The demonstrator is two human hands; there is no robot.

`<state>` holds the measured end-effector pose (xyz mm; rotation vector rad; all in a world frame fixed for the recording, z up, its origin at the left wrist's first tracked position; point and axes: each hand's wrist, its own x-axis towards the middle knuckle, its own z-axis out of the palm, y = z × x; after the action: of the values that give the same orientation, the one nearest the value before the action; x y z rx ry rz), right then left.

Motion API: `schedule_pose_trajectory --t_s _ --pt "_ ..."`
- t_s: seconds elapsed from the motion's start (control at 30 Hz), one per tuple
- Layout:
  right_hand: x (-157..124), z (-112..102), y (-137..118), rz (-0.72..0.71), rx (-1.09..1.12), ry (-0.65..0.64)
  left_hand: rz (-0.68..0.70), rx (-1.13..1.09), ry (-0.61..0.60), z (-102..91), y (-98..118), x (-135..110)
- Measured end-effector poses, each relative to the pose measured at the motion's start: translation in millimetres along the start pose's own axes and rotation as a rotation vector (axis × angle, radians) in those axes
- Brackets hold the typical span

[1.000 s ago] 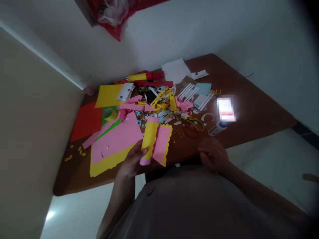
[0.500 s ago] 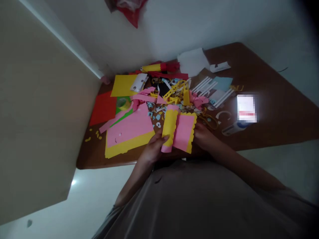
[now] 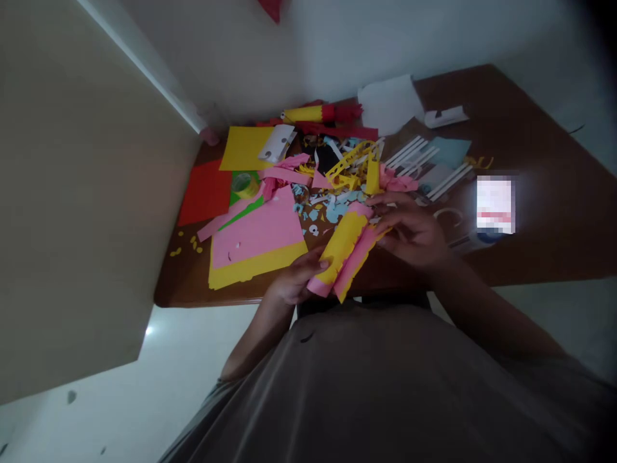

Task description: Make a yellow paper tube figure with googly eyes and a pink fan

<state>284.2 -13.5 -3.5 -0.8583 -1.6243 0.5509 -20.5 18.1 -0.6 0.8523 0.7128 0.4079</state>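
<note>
Both my hands hold a pink and yellow paper piece, partly rolled into a tube, above the near edge of a brown table. My left hand grips the lower end of the roll, thumb on the yellow side. My right hand is closed on the upper right edge of the paper, where the scalloped yellow border folds inward. A flat pink sheet on a yellow sheet lies just left of the roll.
The table holds a heap of paper scraps, red and yellow sheets, a tape roll, white strips, a glue bottle and a lit phone. A pale wall panel stands close on the left.
My right hand rose from the table edge and took hold of the paper's right side. The flat flap has been curled toward the roll, and the piece now tilts to the right.
</note>
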Motion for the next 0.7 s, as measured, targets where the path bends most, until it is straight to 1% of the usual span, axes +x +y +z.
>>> schedule_pose_trajectory --t_s 0.1,0.23,0.4,0.53,0.7 --pt "5.6 -0.6 -2.4 -0.014 -0.028 0.003 -0.039 0.035 -0.058 2.3 2.2 -1.1" --pt "8.7 1.9 -1.7 -0.033 -0.05 -0.025 -0.032 0.065 -0.121 4.7 2.2 -0.7" --pt "8.8 9.6 1.8 0.032 0.001 -0.039 -0.026 0.082 -0.195 0.9 -1.3 -0.2" --pt "7.4 15.0 7.4 0.032 -0.027 -0.018 -0.041 0.102 -0.17 -0.1 -3.0 1.8" --pt "4.7 16.9 12.8 0.078 -0.046 0.001 -0.091 -0.008 -0.131 6.5 -1.8 7.7"
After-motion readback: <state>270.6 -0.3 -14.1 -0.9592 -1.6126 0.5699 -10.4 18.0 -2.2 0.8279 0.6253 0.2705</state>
